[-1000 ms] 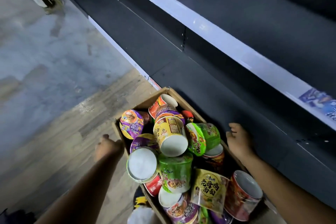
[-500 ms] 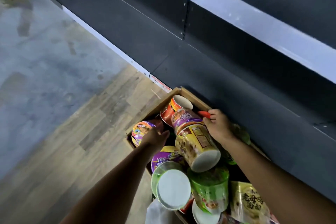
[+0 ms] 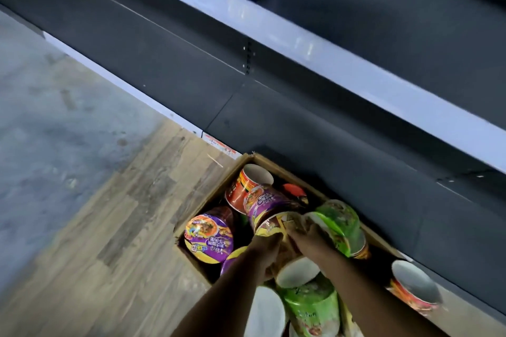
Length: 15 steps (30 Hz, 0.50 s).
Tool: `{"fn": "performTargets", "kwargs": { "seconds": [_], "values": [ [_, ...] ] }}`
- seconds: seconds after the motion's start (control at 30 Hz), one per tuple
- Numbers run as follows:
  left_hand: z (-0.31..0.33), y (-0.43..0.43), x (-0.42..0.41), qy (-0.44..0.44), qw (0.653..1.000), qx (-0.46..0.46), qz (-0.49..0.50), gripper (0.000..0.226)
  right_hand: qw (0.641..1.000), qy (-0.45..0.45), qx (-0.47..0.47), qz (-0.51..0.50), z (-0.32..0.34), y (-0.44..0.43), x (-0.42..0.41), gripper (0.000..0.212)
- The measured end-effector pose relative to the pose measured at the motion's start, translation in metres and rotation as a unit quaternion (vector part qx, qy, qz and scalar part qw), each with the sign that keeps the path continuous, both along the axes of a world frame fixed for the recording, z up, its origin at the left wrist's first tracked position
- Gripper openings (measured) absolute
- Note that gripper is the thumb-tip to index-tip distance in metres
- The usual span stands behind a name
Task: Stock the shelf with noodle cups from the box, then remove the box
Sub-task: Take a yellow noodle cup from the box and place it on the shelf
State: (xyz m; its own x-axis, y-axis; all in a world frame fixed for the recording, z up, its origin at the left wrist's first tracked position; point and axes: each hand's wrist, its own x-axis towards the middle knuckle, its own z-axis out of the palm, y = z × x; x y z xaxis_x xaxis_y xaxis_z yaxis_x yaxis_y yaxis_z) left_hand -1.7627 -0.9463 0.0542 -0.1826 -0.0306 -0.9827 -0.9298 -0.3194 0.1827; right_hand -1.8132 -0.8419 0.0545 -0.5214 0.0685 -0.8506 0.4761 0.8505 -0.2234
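left hand (image 3: 267, 250) grips the left side of a yellow noodle cup (image 3: 271, 224), which lies tilted on top of the heap in the cardboard box (image 3: 213, 197). right hand (image 3: 306, 238) clasps its other side (fingers blurred, but curled on the cup). just right of them a green cup (image 3: 339, 221) lies on its side. the box sits on the wooden floor (image 3: 123, 227), against the dark bottom shelf (image 3: 273, 131).
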Motion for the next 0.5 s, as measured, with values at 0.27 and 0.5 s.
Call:
{"fn": "performTargets", "kwargs": {
  "seconds": [0.27,0.5],
  "values": [
    [0.083,-0.027,-0.005,-0.009,0.999,0.013,-0.048,0.065,0.969,-0.114,-0.139,-0.167,0.096,0.048,-0.009,0.051],
    [0.198,-0.01,-0.014,0.054,0.993,0.018,-0.107,0.081,0.953,-0.081,-0.218,-0.194,0.215,0.08,0.0,0.044]
  ]
}}
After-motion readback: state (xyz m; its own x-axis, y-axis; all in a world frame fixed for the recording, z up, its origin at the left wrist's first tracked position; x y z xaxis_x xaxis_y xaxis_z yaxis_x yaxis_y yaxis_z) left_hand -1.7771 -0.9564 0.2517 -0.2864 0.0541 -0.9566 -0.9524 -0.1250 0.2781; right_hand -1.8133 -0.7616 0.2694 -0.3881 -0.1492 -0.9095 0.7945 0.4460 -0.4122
